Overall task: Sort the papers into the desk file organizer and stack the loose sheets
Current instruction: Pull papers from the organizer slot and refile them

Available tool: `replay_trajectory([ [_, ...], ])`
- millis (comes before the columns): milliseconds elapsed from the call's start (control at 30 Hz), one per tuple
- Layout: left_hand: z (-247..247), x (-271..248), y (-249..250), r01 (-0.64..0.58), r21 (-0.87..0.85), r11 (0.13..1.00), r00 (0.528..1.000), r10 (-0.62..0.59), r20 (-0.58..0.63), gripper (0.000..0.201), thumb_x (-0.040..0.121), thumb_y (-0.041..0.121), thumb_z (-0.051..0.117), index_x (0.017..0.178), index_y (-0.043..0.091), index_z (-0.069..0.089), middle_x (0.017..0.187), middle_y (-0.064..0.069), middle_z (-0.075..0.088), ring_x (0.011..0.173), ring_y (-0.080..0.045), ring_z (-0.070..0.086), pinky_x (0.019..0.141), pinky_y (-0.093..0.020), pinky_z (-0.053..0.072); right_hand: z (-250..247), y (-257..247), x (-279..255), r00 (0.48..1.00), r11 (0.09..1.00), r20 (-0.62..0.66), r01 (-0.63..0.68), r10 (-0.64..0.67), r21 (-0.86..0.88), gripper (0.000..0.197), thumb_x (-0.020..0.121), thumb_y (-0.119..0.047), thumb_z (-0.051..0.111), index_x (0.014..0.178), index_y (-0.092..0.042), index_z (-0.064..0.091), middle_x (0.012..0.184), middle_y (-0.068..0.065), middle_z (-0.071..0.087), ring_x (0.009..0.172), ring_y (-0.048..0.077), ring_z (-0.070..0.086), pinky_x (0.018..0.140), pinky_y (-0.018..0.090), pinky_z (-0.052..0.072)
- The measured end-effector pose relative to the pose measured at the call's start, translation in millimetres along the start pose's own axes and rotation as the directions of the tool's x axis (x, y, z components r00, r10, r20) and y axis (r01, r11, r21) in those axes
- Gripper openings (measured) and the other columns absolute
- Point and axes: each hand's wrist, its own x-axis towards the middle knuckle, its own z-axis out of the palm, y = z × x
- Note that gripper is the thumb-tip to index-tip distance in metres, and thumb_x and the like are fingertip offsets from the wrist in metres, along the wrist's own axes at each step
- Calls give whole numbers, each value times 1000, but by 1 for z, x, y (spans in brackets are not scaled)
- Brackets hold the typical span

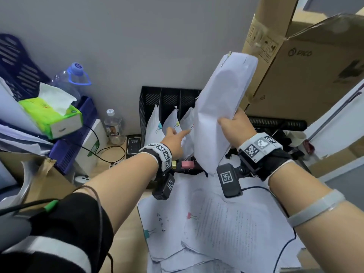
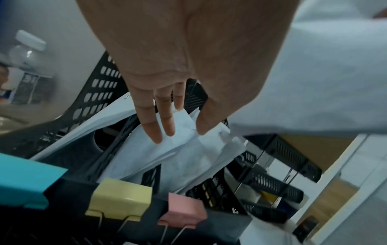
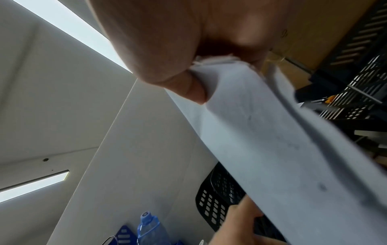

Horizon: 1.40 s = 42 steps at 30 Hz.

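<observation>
Right hand [image 1: 234, 125]: we grip a clipped bundle of white papers [image 1: 222, 107], thumb across its front and fingers behind, raised at centre right of the head view above the organizer.
Left hand [image 1: 175, 138]: our fingers [image 2: 165, 122] are straight and slightly spread, tips on the papers standing in the slots.
Black mesh file organizer [image 1: 151, 99]: at centre frame against the wall; clipped sets [image 1: 153, 127] lean in its slots.
Loose sheets [image 1: 226, 229]: spread across the desk at lower centre, overlapping.
Binder clips: a yellow clip [image 2: 121, 199] and a pink clip [image 2: 184, 210] on the organizer's front edge.
</observation>
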Motion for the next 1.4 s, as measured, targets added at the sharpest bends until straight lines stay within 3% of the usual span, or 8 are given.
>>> replay_trajectory([
  [133, 7, 13, -1, 63, 196, 979, 996, -76, 57, 77, 86, 8, 56, 151, 37, 28, 156, -17, 11, 83, -35, 63, 71, -35, 51, 5, -3, 16, 1000, 1000, 28, 12, -13, 25, 39, 85, -6, 48, 123, -14, 56, 118, 6, 63, 109, 27, 59, 99, 44, 48],
  [333, 2, 16, -27, 267, 167, 949, 959, -244, -145, 48, 90, 21, 61, 130, 10, 37, 122, -18, 52, 100, -39, 63, 71, -39, 46, 21, 7, 35, 993, 998, 115, 17, -25, 68, 34, 88, -3, 51, 117, -19, 58, 111, 3, 61, 106, 25, 58, 95, 36, 46],
  [667, -34, 5, -36, 259, 72, 963, 897, -212, -388, 30, 89, 11, 48, 119, 12, 44, 103, -16, 68, 92, -43, 65, 77, -47, 53, 92, 17, 67, 996, 998, 84, -20, 14, 67, 36, 91, -10, 51, 127, -4, 54, 121, 13, 63, 112, 30, 59, 87, 23, 40],
  [867, -33, 3, -42, 262, 20, 965, 899, -237, -369, 23, 89, 8, 49, 111, 13, 44, 96, -15, 69, 85, -41, 66, 77, -47, 56, 134, 41, 74, 955, 966, 186, -204, 232, -157, 35, 90, -30, 49, 104, -2, 62, 92, 13, 72, 91, 33, 66, 82, 34, 54],
  [1033, -27, 6, -44, 255, -20, 967, 896, -244, -372, 32, 89, 4, 56, 117, 8, 43, 101, -18, 70, 90, -40, 67, 72, -41, 54, 137, 48, 71, 949, 957, 174, -236, 264, -167, 24, 96, -21, 44, 91, -2, 57, 91, 14, 72, 83, 26, 66, 71, 26, 51],
  [1133, -27, 5, -39, 233, -40, 972, 906, -232, -355, 34, 89, 3, 57, 121, 6, 43, 106, -18, 68, 95, -39, 66, 71, -39, 49, 142, 58, 64, 933, 948, 236, -217, 272, -234, 24, 90, -14, 43, 77, -2, 59, 64, 4, 67, 60, 23, 64, 55, 25, 51],
  [1233, -26, 5, -37, 207, -68, 976, 915, -218, -339, 34, 90, 2, 55, 121, 8, 44, 103, -16, 69, 92, -35, 67, 69, -39, 51, 142, 56, 59, 929, 963, 290, -173, 229, -206, 5, 93, -20, 49, 89, -17, 47, 66, 3, 54, 54, 16, 56, 38, 20, 38],
  [1400, -22, 5, -34, 165, -104, 981, 926, -190, -325, 39, 89, 4, 56, 124, 14, 43, 101, -11, 67, 85, -31, 67, 76, -43, 57, 144, 54, 65, 939, 984, 300, -142, 168, -106, 28, 90, -13, 40, 73, -3, 59, 73, 14, 73, 64, 24, 73, 68, 41, 61],
])
